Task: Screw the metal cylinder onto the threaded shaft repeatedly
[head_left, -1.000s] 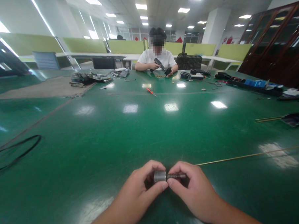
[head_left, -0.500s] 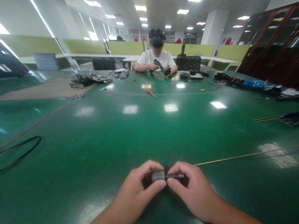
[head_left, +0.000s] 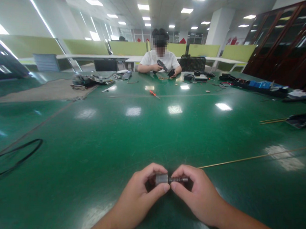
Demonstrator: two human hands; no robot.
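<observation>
Between my hands lies a small metal cylinder with a narrower ribbed shaft (head_left: 161, 178), held level just above or on the green table; its exact kind is unclear. My left hand (head_left: 143, 189) pinches the wide grey cylinder end between thumb and fingers. On the thin dark shaft side, my right hand (head_left: 197, 190) closes its thumb and forefinger near the joint, and the shaft's tip points to the right. The other fingers of both hands are partly hidden behind. A thin brass-coloured rod (head_left: 246, 160) runs rightward from behind my right hand.
A green table (head_left: 118, 139) spreads ahead. On it are a red screwdriver (head_left: 153, 93), a black cable loop (head_left: 30, 145) and piled parts (head_left: 87, 81). A co-worker (head_left: 159, 62) sits opposite, holding a power drill (head_left: 162, 64). At right stands a tray with blue items (head_left: 260, 85).
Hardly anything differs: both hands keep the same grip on the metal part, and the view has shifted very slightly.
</observation>
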